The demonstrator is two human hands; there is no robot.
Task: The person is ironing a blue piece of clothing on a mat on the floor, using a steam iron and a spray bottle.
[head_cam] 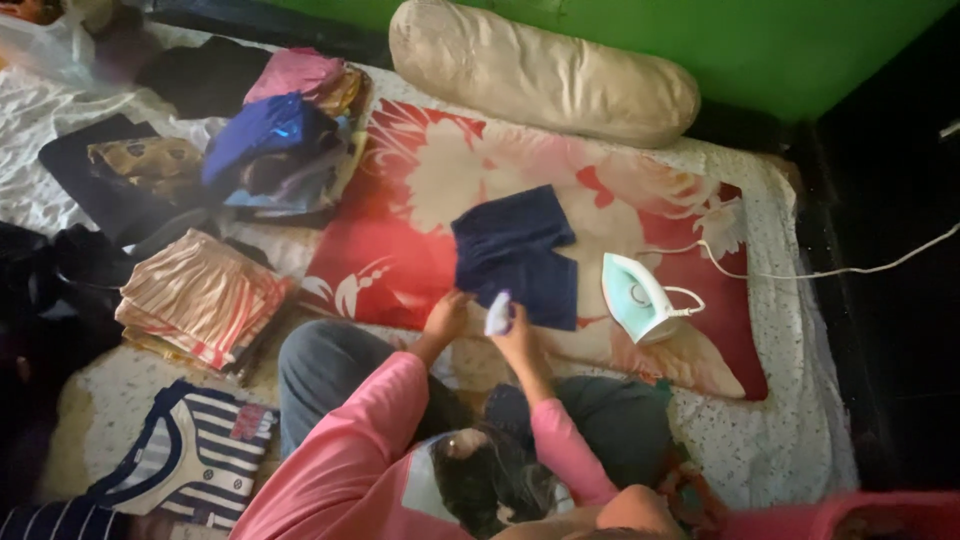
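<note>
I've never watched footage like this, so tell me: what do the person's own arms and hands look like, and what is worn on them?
Both arms wear long pink sleeves that reach to about the wrists. The left hand and the right hand are bare, with no gloves. The picture is too blurred to tell whether there are rings, a watch or other markings. The pink top continues across the shoulders at the bottom of the view.

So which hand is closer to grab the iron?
Probably the right hand: it sits at the near edge of the dark blue folded cloth, on the side of the white and pale green iron, though it holds something small and pale. The left hand is farther away.
</note>
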